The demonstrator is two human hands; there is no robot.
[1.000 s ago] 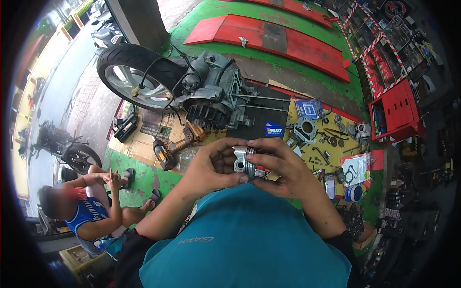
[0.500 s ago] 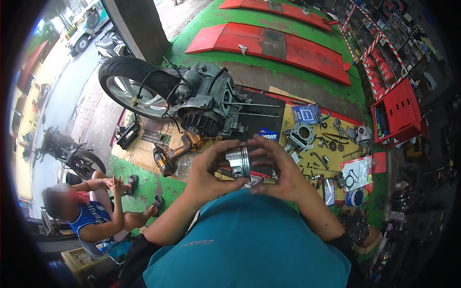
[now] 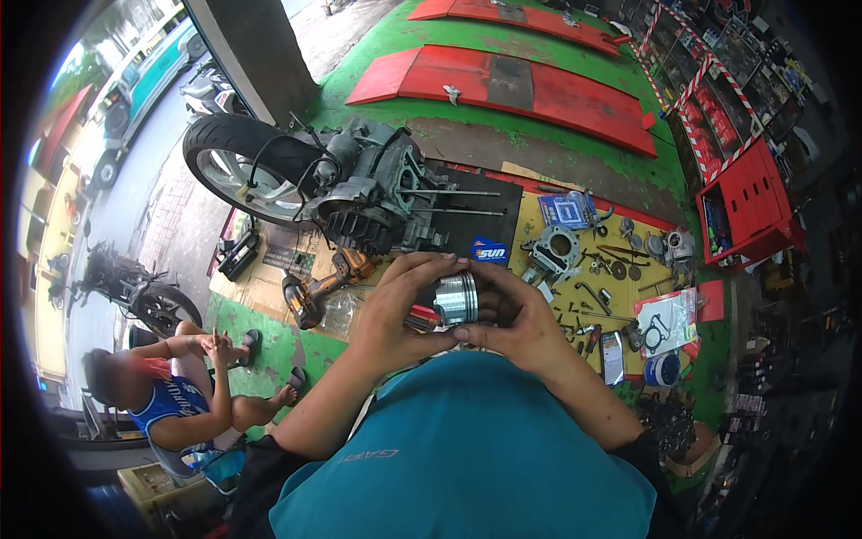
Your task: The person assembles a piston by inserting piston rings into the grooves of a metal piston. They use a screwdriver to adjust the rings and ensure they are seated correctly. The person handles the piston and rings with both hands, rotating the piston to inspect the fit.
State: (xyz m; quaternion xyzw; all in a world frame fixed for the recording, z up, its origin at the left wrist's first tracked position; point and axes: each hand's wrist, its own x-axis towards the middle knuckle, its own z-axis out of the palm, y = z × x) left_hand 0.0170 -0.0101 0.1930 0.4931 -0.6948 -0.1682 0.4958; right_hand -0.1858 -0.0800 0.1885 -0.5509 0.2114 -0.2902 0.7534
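Observation:
A silver engine piston [image 3: 456, 300] with ring grooves at its right end is held in front of my chest, lying on its side. My left hand [image 3: 406, 305] curls round its left side, thumb below and fingers above. My right hand [image 3: 514, 310] closes on the ringed end, its thumb meeting the left thumb underneath. Beyond my hands stands a partly stripped scooter engine [image 3: 368, 193] with long studs pointing right, joined to a rear wheel [image 3: 256, 166]. A bare cylinder block [image 3: 555, 251] lies on the cardboard to the right.
On the cardboard [image 3: 651, 225] are bolts, gears, a gasket in a plastic bag [image 3: 666, 321] and a blue-white tub [image 3: 663, 369]. A cordless impact driver [image 3: 328, 286] lies left of my hands. A seated person [image 3: 184, 395] is at the left; a red tool cabinet [image 3: 750, 202] stands right.
My right hand has come in from loosely spread fingers to grip the piston's ringed end. The piston has shifted slightly right. A vehicle on the street has moved.

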